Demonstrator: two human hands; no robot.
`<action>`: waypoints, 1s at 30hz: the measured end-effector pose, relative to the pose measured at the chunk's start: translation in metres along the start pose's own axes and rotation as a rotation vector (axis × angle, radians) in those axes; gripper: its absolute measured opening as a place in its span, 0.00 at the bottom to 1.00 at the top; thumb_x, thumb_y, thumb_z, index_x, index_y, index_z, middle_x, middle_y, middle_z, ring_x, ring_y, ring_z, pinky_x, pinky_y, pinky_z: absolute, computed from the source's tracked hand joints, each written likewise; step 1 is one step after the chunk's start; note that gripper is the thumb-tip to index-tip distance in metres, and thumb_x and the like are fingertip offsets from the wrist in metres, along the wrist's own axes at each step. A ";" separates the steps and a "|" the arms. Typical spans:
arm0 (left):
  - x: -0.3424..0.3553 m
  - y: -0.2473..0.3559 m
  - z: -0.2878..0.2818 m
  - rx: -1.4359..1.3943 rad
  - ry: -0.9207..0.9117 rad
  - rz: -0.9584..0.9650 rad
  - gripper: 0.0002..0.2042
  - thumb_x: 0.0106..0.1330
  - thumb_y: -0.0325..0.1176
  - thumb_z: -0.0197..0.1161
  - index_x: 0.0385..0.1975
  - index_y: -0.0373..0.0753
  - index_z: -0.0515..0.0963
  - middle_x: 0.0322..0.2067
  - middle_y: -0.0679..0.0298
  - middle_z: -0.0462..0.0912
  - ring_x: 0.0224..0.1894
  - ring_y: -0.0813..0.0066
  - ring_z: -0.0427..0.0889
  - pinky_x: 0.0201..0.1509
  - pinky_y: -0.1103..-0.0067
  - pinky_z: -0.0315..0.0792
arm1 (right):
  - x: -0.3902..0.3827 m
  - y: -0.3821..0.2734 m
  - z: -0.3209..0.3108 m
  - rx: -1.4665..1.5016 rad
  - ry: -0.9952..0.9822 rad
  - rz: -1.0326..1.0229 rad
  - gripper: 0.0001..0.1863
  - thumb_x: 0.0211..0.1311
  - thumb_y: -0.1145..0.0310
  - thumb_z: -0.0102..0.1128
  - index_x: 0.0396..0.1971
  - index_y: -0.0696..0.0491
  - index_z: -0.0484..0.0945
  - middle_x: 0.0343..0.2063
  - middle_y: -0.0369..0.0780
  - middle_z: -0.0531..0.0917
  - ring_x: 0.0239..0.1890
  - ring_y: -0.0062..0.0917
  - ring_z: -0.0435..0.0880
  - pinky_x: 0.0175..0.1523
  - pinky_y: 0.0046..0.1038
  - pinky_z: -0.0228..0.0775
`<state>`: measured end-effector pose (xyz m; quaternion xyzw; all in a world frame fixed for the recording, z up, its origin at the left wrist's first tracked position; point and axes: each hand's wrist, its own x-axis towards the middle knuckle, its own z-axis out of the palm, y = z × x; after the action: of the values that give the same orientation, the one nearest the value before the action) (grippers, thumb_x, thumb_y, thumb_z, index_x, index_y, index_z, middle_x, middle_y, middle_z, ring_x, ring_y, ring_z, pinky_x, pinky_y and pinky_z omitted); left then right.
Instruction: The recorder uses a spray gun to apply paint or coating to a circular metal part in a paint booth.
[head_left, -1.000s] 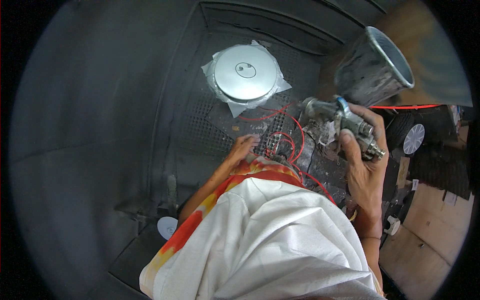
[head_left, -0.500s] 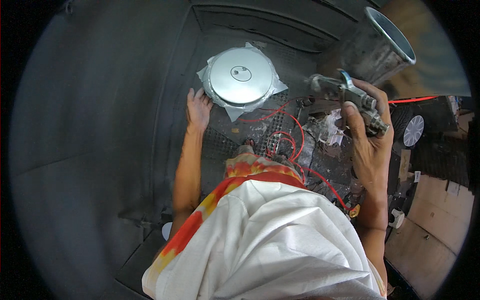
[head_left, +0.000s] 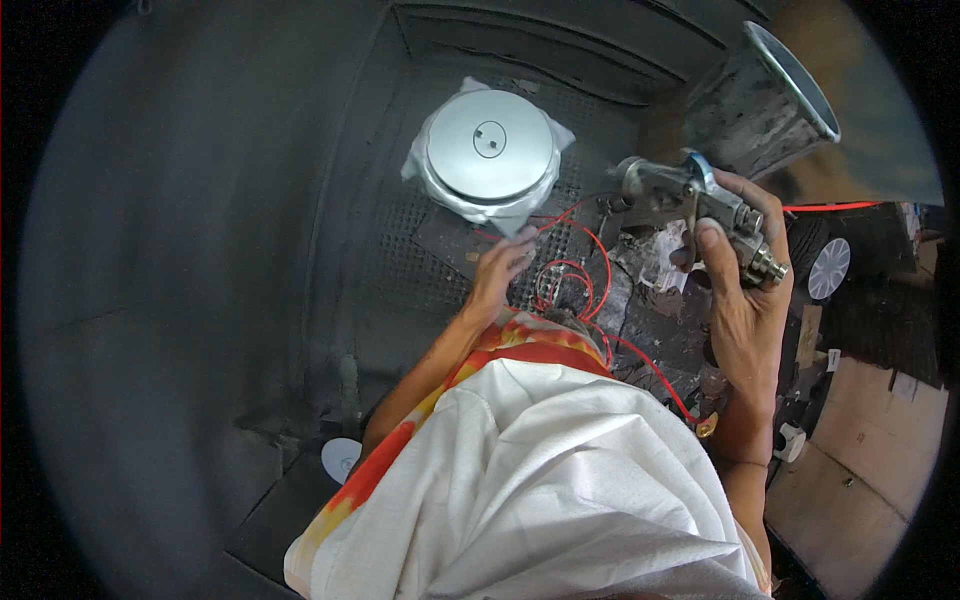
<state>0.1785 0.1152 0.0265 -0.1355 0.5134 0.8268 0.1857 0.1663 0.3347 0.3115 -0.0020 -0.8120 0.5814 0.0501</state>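
Note:
My right hand (head_left: 745, 280) is wrapped round a metal spray gun (head_left: 705, 195), its nozzle end pointing left. A large grey, paint-stained metal cup (head_left: 750, 115) tilts above the gun. To the left of the gun is a round silver disc (head_left: 490, 145) with a small circle at its centre. Crumpled pale sheeting (head_left: 490, 212) sticks out round the disc's edge in pointed corners. My left hand (head_left: 500, 270) is just below the sheeting's nearest corner, fingers extended; whether the fingertips touch it I cannot tell.
A thin red hose (head_left: 600, 262) loops over the stained floor near my feet. Dark grey walls (head_left: 180, 250) stand at left and behind the disc. At right are a silver wheel cover (head_left: 828, 268) and brown panels (head_left: 860, 430). A white disc (head_left: 342, 458) lies by my left elbow.
My left hand has moved right, from the disc's left side to its near edge. The sheeting's corners have turned round with the disc. The gun and cup have shifted slightly right and nearer.

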 end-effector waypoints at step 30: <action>-0.014 -0.029 -0.030 0.272 -0.027 -0.302 0.18 0.76 0.30 0.45 0.58 0.29 0.75 0.52 0.52 0.84 0.53 0.68 0.82 0.60 0.75 0.74 | -0.012 -0.014 -0.023 -0.076 0.155 0.055 0.17 0.70 0.72 0.60 0.57 0.55 0.74 0.44 0.38 0.84 0.45 0.17 0.81 0.50 0.20 0.73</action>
<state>0.2051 0.0979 -0.0036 -0.1736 0.5915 0.7144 0.3310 0.1807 0.3515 0.3316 -0.0712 -0.8268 0.5495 0.0968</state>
